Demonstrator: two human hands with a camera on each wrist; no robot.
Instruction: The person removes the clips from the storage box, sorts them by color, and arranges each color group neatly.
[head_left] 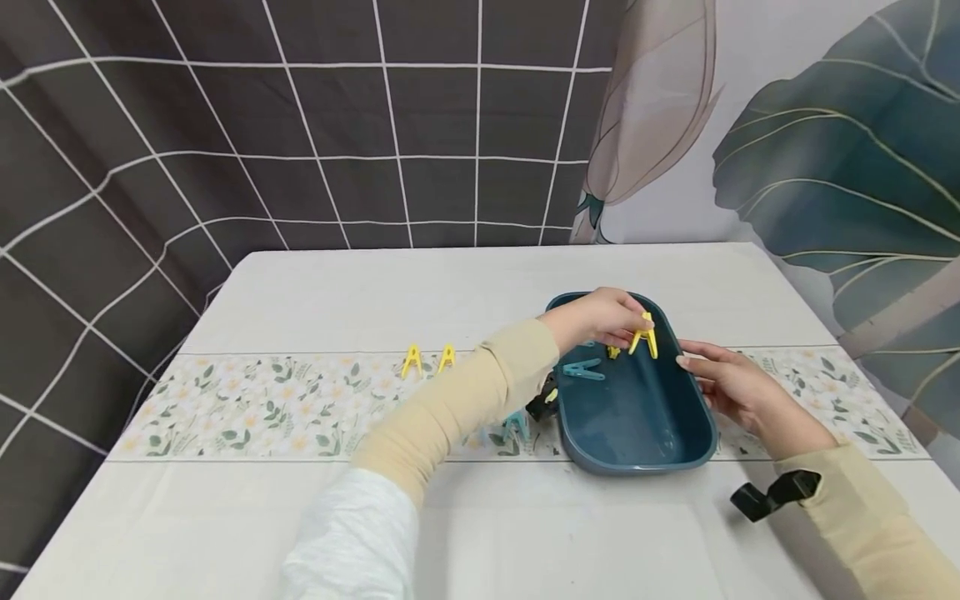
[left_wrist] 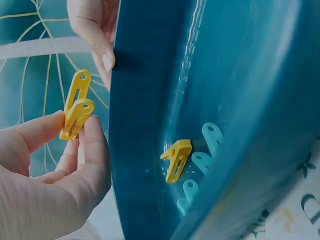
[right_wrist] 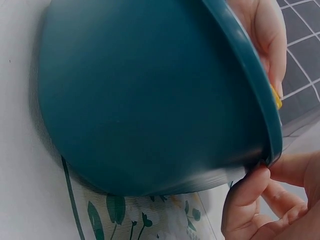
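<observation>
My left hand (head_left: pixel 606 317) pinches a yellow clothespin (head_left: pixel 645 336) between thumb and fingertips, above the far right part of a dark blue plastic basin (head_left: pixel 637 469). In the left wrist view the held clothespin (left_wrist: pixel 76 106) points its two handle ends upward. My right hand (head_left: pixel 738 390) grips the basin's right rim, thumb on the edge; the right wrist view shows its fingertips pinching the rim (right_wrist: pixel 272 140). Inside the basin lie another yellow clothespin (left_wrist: pixel 178 160) and teal clothespins (head_left: pixel 585 369), partly hidden in the head view by my left hand.
Two yellow clothespins, one (head_left: pixel 412 360) left of the other (head_left: pixel 446 357), stand on the floral strip of the white tablecloth (head_left: pixel 337 292). A teal clothespin (head_left: pixel 516 423) is left of the basin, near my left forearm. A dark grid-patterned cloth (head_left: pixel 427 125) hangs behind.
</observation>
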